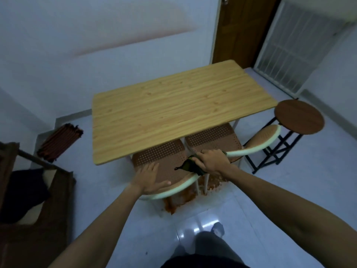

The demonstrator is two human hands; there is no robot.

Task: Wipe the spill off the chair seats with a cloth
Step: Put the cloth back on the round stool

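Two brown perforated chairs with pale rims are tucked under a wooden table (pixel 173 105). The left chair seat (pixel 164 157) lies under my left hand (pixel 150 178), which rests flat with fingers spread on its back rim. My right hand (pixel 212 161) grips the pale back rim of the right chair (pixel 216 140) and also holds a dark olive cloth (pixel 190 166), which hangs down between the two chairs. An orange-red spill (pixel 170 206) stains the floor under the chairs.
A round brown stool (pixel 299 118) on a black frame stands right of the table. A folded striped cloth (pixel 59 142) lies on a ledge at the left. Dark wooden furniture (pixel 29 190) fills the near left. A door and barred gate are behind.
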